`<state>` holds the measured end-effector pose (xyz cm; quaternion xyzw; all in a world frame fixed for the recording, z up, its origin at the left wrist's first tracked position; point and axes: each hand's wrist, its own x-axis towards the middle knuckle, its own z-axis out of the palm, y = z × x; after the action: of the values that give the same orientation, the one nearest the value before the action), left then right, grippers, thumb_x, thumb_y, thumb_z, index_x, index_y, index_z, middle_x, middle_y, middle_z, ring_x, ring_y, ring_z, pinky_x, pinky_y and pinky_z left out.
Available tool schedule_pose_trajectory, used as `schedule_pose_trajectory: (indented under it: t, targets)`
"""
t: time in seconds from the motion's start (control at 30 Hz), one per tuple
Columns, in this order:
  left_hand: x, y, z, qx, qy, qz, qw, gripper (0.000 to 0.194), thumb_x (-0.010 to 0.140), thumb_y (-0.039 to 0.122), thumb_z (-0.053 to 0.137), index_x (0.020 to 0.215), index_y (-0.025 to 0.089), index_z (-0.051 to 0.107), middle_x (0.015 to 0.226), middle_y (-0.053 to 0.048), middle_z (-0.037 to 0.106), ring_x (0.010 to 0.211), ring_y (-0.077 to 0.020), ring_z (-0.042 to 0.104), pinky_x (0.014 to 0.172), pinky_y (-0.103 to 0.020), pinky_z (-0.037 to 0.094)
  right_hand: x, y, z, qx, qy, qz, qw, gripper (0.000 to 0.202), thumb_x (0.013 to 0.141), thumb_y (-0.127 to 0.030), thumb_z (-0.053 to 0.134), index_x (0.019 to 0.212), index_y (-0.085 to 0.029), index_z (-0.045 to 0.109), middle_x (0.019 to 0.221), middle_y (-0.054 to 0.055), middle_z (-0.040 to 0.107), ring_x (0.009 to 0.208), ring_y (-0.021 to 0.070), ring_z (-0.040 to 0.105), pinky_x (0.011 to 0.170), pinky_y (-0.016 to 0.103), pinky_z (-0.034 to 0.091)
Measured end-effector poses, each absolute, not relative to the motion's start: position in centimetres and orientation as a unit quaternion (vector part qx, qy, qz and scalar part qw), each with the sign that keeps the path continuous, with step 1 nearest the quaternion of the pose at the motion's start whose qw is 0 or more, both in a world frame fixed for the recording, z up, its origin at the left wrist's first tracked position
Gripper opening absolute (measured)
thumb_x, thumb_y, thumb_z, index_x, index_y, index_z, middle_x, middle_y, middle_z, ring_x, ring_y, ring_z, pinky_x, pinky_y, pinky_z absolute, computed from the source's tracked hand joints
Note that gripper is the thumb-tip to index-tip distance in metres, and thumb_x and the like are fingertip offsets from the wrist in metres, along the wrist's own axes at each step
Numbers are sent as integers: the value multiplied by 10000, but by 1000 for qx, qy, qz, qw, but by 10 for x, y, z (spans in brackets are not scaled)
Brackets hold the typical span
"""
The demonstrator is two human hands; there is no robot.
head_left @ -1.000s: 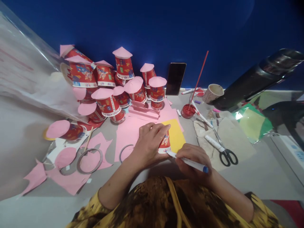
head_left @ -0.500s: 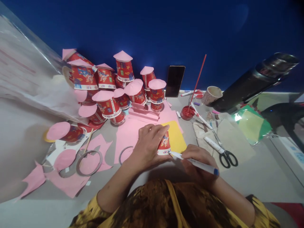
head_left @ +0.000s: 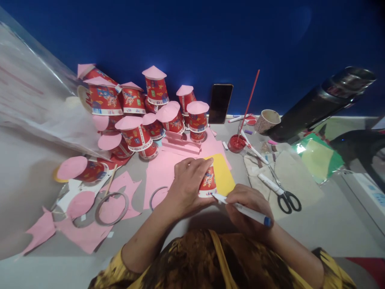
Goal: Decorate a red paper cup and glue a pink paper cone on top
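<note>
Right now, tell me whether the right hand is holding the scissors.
No, the right hand holds a marker, while the scissors lie to its right, out of its grip.

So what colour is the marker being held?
White marker with a blue end; head view shows best.

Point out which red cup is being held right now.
The red cup gripped by the left hand, next to the yellow paper, with the white marker's tip at its white rim; no hand touches any other red cup.
</note>
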<state>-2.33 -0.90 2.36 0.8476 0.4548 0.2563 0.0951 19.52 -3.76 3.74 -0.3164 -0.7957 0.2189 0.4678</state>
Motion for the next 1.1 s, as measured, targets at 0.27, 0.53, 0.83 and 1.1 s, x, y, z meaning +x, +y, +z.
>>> schedule_pose_trajectory:
  t: [0.27,0.53,0.83,1.1]
  targets:
    - [-22,-10,25,848,453,255,101,968,757,511,844,1550,194,390,1398,-181,616,1253,-385,503,1079,-526,334,195,-38,33,-306,-790,225,482,156,878,-88,630,950,-226,616,714,1,701,587,155,638,576,277,491]
    - [-23,-11,24,852,457,238,94,936,775,494,830,1536,157,402,1423,-179,615,1266,-373,476,1091,-508,315,195,-38,34,-295,-790,249,477,168,871,-81,625,965,-220,618,728,5,704,599,152,644,582,276,506]
    - [-18,-13,23,861,452,221,78,937,751,505,840,1537,175,451,1388,-171,651,1254,-390,498,1069,-505,312,193,-40,31,-309,-794,245,463,145,876,-103,626,957,-223,632,716,5,700,592,159,645,575,288,508]
    - [-20,-11,24,858,442,253,69,969,768,578,835,1526,143,418,1388,-181,643,1241,-379,484,1055,-500,313,195,-37,40,-307,-796,219,474,146,867,-89,609,916,-227,606,666,-2,678,544,151,620,533,282,475]
